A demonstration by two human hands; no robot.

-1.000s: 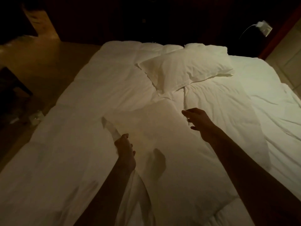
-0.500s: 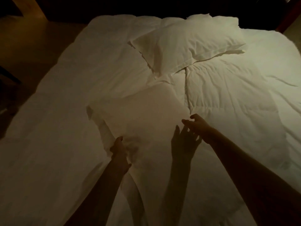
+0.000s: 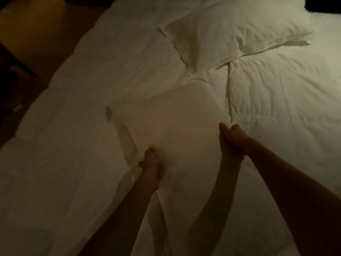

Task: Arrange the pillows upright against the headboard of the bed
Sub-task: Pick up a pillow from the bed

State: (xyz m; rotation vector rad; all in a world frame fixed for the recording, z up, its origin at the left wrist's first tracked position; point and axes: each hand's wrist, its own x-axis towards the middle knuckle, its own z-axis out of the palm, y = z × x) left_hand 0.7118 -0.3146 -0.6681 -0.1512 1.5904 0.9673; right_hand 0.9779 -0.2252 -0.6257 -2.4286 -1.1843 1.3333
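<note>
While the left hand [image 3: 151,163] clutches the near pillow [image 3: 171,122], the right hand [image 3: 233,137] closes on its right edge.

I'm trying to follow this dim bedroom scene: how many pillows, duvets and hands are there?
White fabric pillows: 2, near pillow, far pillow
White quilted duvet: 1
Bare hands: 2, left hand, right hand, each gripping the near pillow
Total: 5

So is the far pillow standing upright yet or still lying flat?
Lying flat. The far pillow rests broad face up on the white duvet, its flanged edge spread on the bedding; nothing props it up.
</note>
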